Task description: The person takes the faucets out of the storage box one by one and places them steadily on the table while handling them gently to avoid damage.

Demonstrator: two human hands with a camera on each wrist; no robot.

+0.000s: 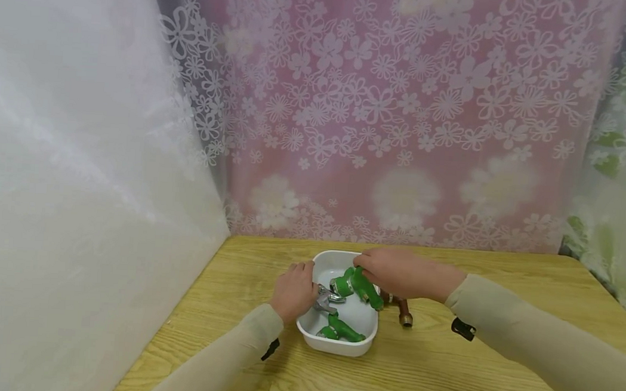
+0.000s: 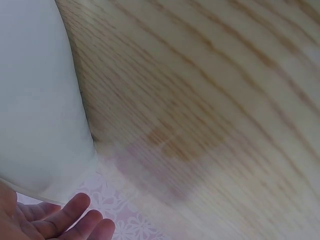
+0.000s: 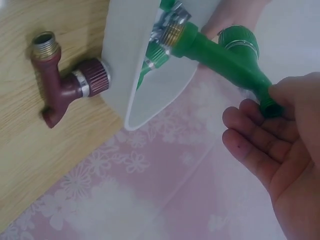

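Note:
My right hand (image 1: 402,273) pinches the spout end of a green tap (image 3: 220,60) between thumb and fingers. The tap is held tilted over a white plastic basin (image 1: 336,345), its brass thread pointing away from the hand. At the basin's left side, my left hand (image 1: 294,291) grips the rim, with its fingers (image 2: 75,212) along the outer wall. Inside the basin lie another green tap (image 1: 345,329), near the front, and a chrome tap (image 1: 328,298) close to the left thumb. The left hand partly hides the chrome tap.
A dark red tap (image 3: 55,82) with a brass thread lies on the wooden table (image 1: 469,372), just right of the basin. Behind the table hangs a pink flowered curtain (image 1: 404,105); a white sheet (image 1: 79,145) hangs on the left.

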